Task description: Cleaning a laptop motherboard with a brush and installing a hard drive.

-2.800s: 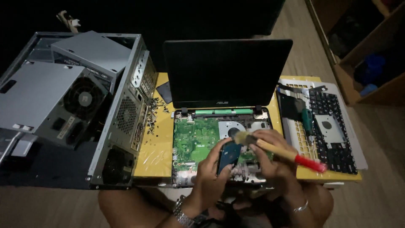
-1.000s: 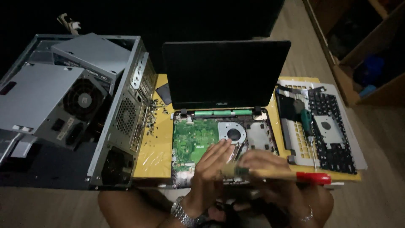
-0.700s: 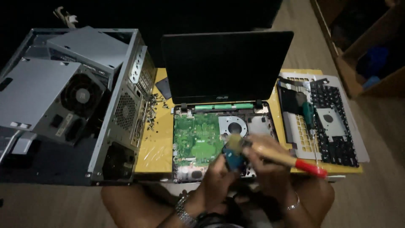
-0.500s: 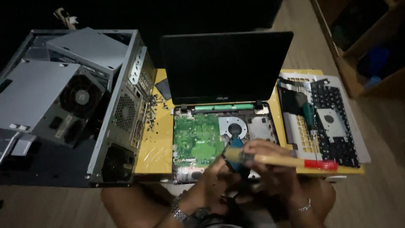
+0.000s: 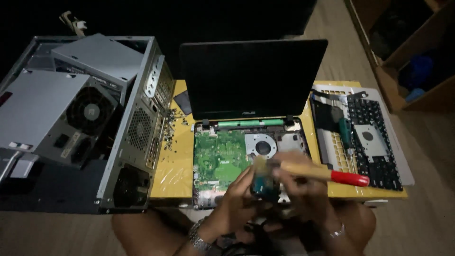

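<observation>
Lower centre of frame: left hand [image 5: 237, 201], wristwatch [image 5: 198, 237] on the wrist, fingers curled around a small dark blue component [image 5: 263, 182], gripping it from the left side. Component sits just above the near edge of the open laptop base, held between both hands; blurred, kind cannot be told.

Right hand [image 5: 303, 192] clenched on a paintbrush [image 5: 313, 171] with pale wooden handle and red end. Red end points to the right of frame; bristles at the left end meet the top of the blue component. A ring shows on a right finger.

Behind the hands: laptop [image 5: 251, 95] with its top cover removed, green motherboard [image 5: 220, 156] and round cooling fan [image 5: 262, 146] exposed, dark screen upright. It rests on a yellow counter [image 5: 173, 170].

Right of frame: detached keyboard panel [image 5: 369, 137], lying underside up, a green-handled screwdriver [image 5: 345, 133] lying on it.

Left of frame: open desktop tower case [image 5: 137, 128] on its side, grey power supply [image 5: 52, 114] with fan inside. Small screws [image 5: 171, 124] scattered on the counter beside the case.
</observation>
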